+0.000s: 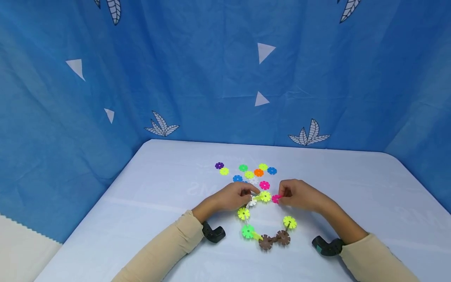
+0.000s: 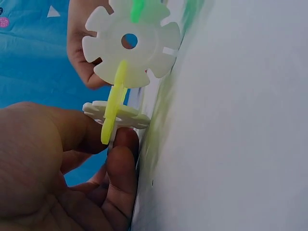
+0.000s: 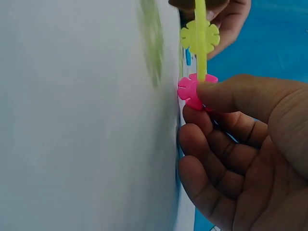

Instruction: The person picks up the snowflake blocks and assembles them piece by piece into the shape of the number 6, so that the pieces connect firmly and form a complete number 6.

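Inwardly turned, both hands (image 1: 233,196) (image 1: 301,194) curled, right pinching pink disc (image 1: 275,199)

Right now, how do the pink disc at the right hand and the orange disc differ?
The right hand pinches the pink disc; the orange disc lies on the table, untouched. That hand partly hides the pink disc, but is clear of the orange disc. Both have notched rims.

Outward of the left hand (image 1: 232,197) and right hand (image 1: 299,194), the worktop (image 1: 370,188) offered passage. Just beyond the gap between them, loose discs (image 1: 258,172) lay in the way; nearer the body, a linked chain (image 1: 248,231) curved across.
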A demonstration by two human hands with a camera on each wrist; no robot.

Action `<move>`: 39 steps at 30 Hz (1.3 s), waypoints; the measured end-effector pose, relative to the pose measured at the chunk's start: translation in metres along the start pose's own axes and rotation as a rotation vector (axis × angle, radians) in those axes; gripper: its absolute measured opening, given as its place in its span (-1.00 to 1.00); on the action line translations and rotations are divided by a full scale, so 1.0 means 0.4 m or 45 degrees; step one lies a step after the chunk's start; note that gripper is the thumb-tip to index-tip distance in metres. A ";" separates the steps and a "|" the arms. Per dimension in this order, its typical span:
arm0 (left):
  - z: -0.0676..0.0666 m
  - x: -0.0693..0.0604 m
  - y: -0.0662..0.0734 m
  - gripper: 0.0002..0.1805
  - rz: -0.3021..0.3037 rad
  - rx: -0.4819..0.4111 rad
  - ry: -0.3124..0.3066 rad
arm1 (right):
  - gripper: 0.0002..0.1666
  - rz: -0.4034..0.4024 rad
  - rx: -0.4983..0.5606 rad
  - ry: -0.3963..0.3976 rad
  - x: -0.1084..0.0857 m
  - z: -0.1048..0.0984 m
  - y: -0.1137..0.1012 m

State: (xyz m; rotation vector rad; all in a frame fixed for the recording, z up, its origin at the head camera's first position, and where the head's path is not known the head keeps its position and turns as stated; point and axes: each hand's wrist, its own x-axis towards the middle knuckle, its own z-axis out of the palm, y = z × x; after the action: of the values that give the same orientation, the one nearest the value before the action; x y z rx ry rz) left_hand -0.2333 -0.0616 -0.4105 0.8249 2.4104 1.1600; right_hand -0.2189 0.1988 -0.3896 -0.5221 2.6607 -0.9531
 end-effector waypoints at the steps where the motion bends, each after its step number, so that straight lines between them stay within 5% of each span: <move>1: 0.000 0.000 0.000 -0.66 0.002 -0.003 -0.005 | -0.77 -0.008 -0.009 0.002 0.001 0.004 -0.002; 19: 0.000 -0.003 -0.016 -0.66 0.006 0.011 -0.064 | -0.77 -0.137 -0.043 0.061 0.005 0.024 -0.021; 39: 0.003 0.000 -0.016 -0.62 0.019 -0.031 -0.108 | -0.80 -0.087 -0.030 0.121 0.002 0.041 -0.040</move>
State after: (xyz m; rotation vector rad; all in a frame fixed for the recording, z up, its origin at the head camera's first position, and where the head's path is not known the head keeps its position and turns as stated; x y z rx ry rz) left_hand -0.2347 -0.0641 -0.4163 0.8685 2.3210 1.1341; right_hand -0.2096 0.1777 -0.3916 -0.5909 2.7576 -0.9905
